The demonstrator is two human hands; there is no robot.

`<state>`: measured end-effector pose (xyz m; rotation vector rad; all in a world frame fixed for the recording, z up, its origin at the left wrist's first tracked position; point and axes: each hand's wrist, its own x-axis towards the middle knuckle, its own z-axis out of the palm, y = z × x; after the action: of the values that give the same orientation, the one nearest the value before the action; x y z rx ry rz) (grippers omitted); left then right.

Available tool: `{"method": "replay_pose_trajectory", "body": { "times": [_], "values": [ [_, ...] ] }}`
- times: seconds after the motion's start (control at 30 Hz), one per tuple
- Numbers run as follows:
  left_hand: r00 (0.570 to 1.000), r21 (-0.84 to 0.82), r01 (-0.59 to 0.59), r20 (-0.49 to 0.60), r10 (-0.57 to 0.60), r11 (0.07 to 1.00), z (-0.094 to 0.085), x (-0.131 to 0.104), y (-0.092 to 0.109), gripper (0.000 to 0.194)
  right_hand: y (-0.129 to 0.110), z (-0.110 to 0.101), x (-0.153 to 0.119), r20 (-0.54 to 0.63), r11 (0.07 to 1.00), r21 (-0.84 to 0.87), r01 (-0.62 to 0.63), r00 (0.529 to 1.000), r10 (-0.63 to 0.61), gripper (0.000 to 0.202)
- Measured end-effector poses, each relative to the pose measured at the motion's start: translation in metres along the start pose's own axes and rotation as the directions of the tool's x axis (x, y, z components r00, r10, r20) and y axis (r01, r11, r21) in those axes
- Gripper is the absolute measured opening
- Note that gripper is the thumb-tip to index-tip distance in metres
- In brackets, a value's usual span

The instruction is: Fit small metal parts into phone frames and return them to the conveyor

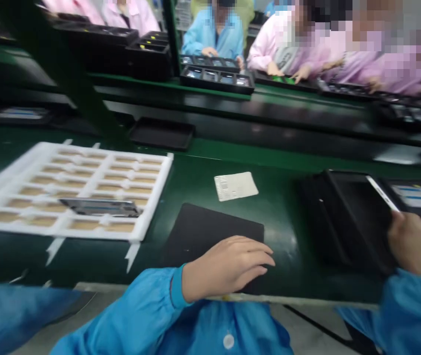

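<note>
My left hand [228,266] lies over a black mat [210,229] near the front edge of the table, fingers loosely stretched out and holding nothing. At the right, my right hand [417,241] pinches the near end of a thin flat panel with a pale edge [382,193], tilted above a stack of black trays [329,217]. The panel's exact kind is unclear because it is seen nearly edge-on. To the left stands a white slotted foam tray [155,197], where a thin silvery panel [101,207] leans across a slot.
A white printed card [236,186] lies beyond the mat. Behind it are a shallow black tray [162,133] and a green slanted post [73,93]. Another black tray [417,196] holds a panel at the right. Several people work across the bench.
</note>
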<state>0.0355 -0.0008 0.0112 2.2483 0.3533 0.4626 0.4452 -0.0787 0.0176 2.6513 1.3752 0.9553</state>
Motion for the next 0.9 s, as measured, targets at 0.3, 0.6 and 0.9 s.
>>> {"method": "replay_pose_trajectory", "body": {
  "times": [0.3,0.6,0.9],
  "values": [
    [0.938,-0.919,0.101,-0.040,-0.345,0.382,0.043,0.068,0.032,0.090,-0.118,-0.113,-0.068,-0.375,0.749,0.424,0.510,0.851,-0.367,0.019],
    [0.747,-0.754,0.178,-0.315,-0.586,0.632,0.002,0.045,-0.020,0.048,-0.093,-0.073,-0.047,-0.143,0.924,0.354,0.142,0.985,-0.096,0.041],
    [0.922,-0.161,0.366,-0.076,-0.381,0.917,-0.049,0.011,-0.057,0.035,-0.114,-0.085,-0.016,-0.122,0.903,0.394,0.170,0.984,-0.132,0.034]
  ]
}}
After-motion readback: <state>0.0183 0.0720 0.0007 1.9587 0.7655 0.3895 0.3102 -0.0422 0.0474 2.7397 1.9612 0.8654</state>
